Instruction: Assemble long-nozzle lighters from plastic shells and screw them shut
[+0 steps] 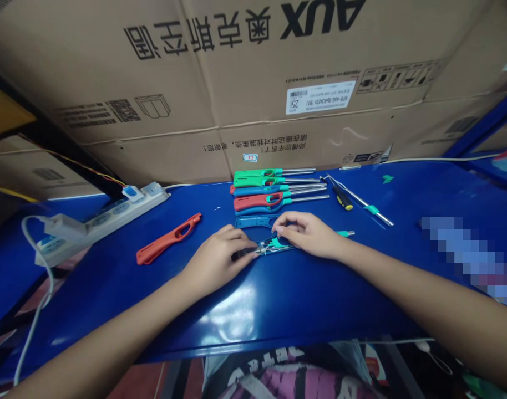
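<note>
My left hand (pixel 220 256) is closed on the dark end of an opened utility lighter (pixel 262 250), whose inner parts and thin wire show. My right hand (pixel 309 234) is curled over the lighter's green trigger (pixel 276 243), fingertips pinched together; what they hold is too small to make out. The lighter's metal tube runs out under that hand to a tip (pixel 350 233) on the right. Just behind lies a blue lighter casing half (pixel 251 221). An orange-red casing half (pixel 168 239) rests left of my left hand.
Several assembled lighters (pixel 257 181) lie in a row at the back. Right of them are a black-and-yellow screwdriver (pixel 343 198) and a loose metal tube (pixel 372 209) with wire. A white power strip (pixel 107 219) sits at the left. Large cardboard boxes (pixel 220 83) wall off the blue table's rear.
</note>
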`<state>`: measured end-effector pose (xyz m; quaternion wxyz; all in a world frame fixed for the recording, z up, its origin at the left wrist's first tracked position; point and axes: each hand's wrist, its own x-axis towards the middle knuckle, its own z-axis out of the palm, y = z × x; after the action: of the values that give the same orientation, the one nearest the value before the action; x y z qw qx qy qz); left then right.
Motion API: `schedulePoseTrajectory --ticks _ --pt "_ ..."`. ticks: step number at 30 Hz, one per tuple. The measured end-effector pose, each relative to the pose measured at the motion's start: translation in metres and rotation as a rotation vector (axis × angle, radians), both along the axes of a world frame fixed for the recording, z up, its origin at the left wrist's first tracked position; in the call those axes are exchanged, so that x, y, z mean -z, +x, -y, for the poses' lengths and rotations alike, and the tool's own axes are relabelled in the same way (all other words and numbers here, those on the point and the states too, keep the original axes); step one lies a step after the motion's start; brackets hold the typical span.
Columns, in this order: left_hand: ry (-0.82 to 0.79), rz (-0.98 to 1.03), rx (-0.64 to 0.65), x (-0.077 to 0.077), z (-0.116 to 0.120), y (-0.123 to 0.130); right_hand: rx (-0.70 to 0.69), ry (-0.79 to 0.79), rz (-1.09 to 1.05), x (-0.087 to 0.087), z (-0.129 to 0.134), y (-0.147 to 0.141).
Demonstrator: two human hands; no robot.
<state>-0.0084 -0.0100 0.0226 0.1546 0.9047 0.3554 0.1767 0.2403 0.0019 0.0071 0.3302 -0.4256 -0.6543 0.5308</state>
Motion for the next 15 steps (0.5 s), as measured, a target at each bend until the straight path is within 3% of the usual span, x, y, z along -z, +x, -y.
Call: schedulePoseTrajectory --ticks 6,10,15 --pt "-0.028 0.036 -0.017 0.001 0.001 -0.004 0.009 0.104 0.099 0.002 0.002 0.002" --pt "0.031 0.006 -0.006 0.002 0.005 -0.007 -0.017 0.445 0.290 -0.005 0.010 0.004" --pt "0.038 0.014 -0.013 0.007 0.006 -0.008 -0.261 0.842 0.639 -0.014 0.024 0.003"
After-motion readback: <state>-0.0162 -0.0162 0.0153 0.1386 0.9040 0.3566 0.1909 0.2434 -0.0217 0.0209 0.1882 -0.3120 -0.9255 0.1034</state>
